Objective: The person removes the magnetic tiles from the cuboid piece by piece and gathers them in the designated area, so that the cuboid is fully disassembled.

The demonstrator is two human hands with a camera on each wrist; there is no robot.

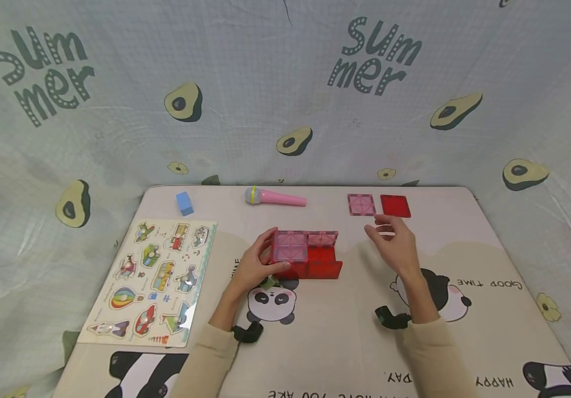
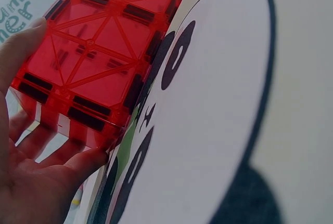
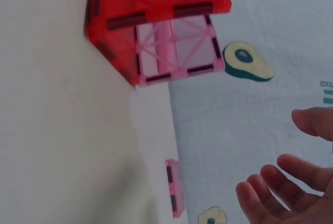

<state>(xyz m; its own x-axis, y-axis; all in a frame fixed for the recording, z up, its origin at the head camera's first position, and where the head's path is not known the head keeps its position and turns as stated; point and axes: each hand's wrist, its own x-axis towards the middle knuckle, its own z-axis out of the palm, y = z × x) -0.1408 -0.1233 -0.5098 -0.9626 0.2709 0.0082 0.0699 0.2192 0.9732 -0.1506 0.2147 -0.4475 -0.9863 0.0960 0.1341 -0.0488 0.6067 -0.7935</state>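
Note:
A box-like structure of red and pink translucent magnetic tiles (image 1: 290, 247) stands in the middle of the table. Its left half has a pink top; the right half is uncovered above, with a red tile (image 3: 166, 3) at the front and a pink tile (image 3: 179, 47) at the back. My left hand (image 1: 257, 265) grips the left end, thumb at the front and fingers round the far side. In the left wrist view its fingers show through the red end tile. My right hand (image 1: 394, 246) is raised with nothing in it, fingers relaxed, just before a loose pink tile (image 1: 362, 205).
Beside the loose pink tile lies a loose red tile (image 1: 396, 206). A pink toy microphone (image 1: 280, 198) and a blue block (image 1: 184, 204) lie along the back edge. On the left is a vehicle picture board (image 1: 153, 282). Patterned cloth (image 1: 245, 121) hangs behind the table.

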